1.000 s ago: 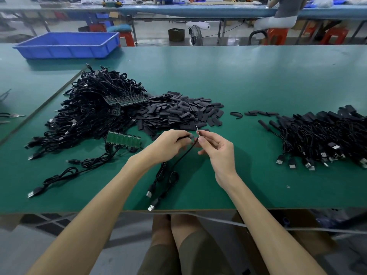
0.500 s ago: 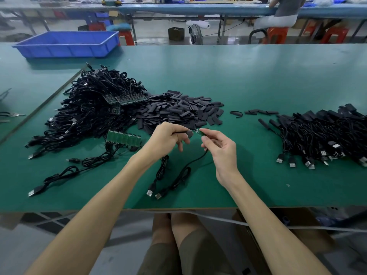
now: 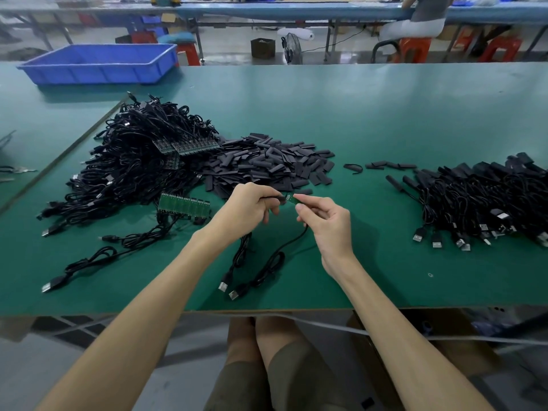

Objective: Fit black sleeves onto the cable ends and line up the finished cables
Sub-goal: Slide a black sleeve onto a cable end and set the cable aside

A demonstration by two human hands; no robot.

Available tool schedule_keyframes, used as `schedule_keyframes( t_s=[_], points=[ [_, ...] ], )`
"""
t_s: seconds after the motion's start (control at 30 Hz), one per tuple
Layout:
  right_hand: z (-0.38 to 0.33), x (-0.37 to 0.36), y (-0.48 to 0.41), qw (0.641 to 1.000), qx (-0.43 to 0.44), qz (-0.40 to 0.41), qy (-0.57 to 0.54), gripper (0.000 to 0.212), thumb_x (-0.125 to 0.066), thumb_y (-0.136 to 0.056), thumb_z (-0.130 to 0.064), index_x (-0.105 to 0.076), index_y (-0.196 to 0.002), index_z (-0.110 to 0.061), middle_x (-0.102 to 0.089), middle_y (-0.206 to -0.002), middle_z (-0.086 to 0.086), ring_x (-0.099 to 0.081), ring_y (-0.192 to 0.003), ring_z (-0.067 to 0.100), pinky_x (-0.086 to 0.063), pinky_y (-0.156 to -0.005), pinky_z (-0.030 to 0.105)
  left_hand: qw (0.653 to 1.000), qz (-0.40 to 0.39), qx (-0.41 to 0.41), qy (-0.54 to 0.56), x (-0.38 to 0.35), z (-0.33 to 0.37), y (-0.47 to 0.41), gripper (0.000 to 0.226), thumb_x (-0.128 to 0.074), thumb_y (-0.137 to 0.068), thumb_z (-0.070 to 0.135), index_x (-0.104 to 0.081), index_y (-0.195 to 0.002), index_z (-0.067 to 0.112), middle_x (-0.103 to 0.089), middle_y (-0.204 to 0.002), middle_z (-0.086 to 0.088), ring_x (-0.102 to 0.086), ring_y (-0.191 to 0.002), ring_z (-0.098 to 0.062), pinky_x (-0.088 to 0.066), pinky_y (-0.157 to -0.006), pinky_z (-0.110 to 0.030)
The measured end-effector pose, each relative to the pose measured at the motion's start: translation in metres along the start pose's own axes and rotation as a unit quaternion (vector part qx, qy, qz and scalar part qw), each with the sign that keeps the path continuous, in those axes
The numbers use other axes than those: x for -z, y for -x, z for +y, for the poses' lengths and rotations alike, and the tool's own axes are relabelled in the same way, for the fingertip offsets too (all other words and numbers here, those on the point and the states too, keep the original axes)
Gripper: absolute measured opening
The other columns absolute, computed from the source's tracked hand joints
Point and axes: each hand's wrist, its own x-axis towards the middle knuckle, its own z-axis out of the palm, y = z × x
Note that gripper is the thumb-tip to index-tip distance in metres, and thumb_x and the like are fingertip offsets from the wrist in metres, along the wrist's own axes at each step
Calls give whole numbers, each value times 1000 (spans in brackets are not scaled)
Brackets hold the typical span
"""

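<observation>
My left hand (image 3: 247, 207) pinches a black sleeve (image 3: 274, 197), its open end pointing right. My right hand (image 3: 326, 222) pinches the small green board end (image 3: 292, 199) of a black cable (image 3: 268, 264), right at the sleeve's mouth. That cable trails down to a USB plug (image 3: 234, 294) near the table's front edge. A second cable (image 3: 237, 256) hangs below my left hand. A heap of loose sleeves (image 3: 267, 164) lies just behind my hands. Unsleeved cables (image 3: 133, 170) are piled at the left. Sleeved cables (image 3: 486, 200) lie in a row at the right.
A strip of green boards (image 3: 184, 205) lies left of my left hand, with loose cables (image 3: 98, 256) in front of it. A blue bin (image 3: 100, 64) stands at the back left. A few stray sleeves (image 3: 388, 165) lie mid-right. A seated person (image 3: 421, 19) is at the far bench.
Both hands rose away from me towards the sleeve heap. The cable's board end, held upright a second ago, now points sideways at the sleeve. The cable's plug slid along the table.
</observation>
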Motion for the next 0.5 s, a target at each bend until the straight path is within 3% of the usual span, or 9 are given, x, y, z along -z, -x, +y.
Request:
schedule_keyframes(
  t_s=[0.13, 0.3, 0.5],
  points=[
    [2, 1, 0, 1000, 5, -3, 12, 20, -76, -89, -6, -81, -102, -20, -72, -99, 6, -69, -73, 11, -55, -76, 20, 1000, 3, -2, -19, -1, 0, 2, 21, -57, -96, 4, -76, -100, 11, -67, -62, 13, -65, -61, -17, -52, -67, -29],
    [1, 1, 1, 1000, 12, -14, 19, 22, -76, -89, -4, -81, -102, -20, -69, -101, 10, -69, -73, 11, -56, -77, 20, 998, 2, -15, -56, 1, 2, 2, 20, -57, -95, 3, -76, -101, 8, -62, -58, 18, -64, -63, -18, -54, -68, -37],
    [-1, 2, 2, 998, 18, -44, 31, 24, -74, -89, 2, -81, -105, -15, -64, -95, 6, -65, -72, 7, -54, -78, 19, 993, -41, -59, -96, 9, 4, 3, 25, -58, -93, -7, -75, -109, 4, -61, -80, 8, -66, -67, -24, -51, -77, -37]
  ],
)
